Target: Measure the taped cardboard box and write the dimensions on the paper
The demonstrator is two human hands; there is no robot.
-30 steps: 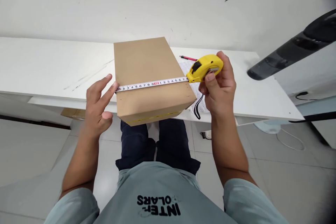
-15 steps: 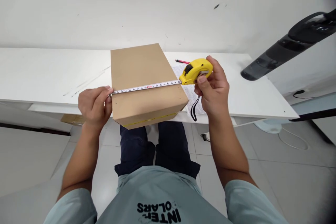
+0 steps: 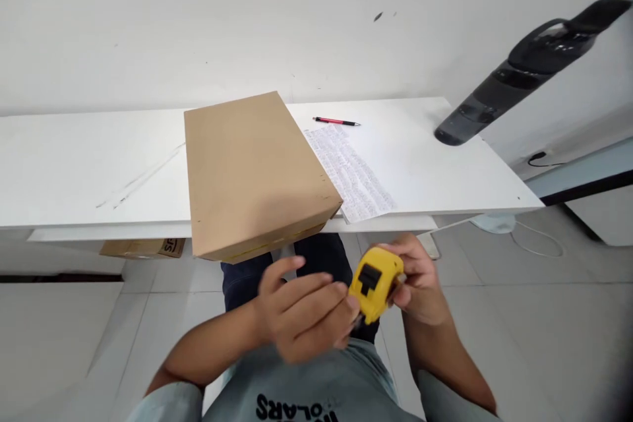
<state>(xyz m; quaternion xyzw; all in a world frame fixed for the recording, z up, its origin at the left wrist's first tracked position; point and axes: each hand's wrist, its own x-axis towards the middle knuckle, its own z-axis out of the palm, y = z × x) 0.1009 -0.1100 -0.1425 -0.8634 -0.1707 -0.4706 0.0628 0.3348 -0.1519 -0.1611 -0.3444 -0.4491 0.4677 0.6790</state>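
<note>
My right hand (image 3: 419,280) grips a yellow tape measure (image 3: 374,281) in front of my chest, below the table edge. My left hand (image 3: 301,314) is right beside it, fingers curled toward the case and blurred by motion; no tape blade shows. A brown cardboard box (image 3: 250,171) lies flat on the white table (image 3: 89,165), its near corner hanging over the front edge above my knees. Neither hand touches the box.
A printed sheet of paper (image 3: 352,175) lies right of the box, with a red pen (image 3: 336,122) behind it. A dark handheld vacuum (image 3: 524,69) hangs at the upper right. Another cardboard piece (image 3: 143,248) sits under the table. A cable (image 3: 539,247) lies on the tiled floor.
The tape was stretched across the box between both hands. Both hands have since dropped below the table edge toward my chest, the blade no longer shows, and the view has shifted.
</note>
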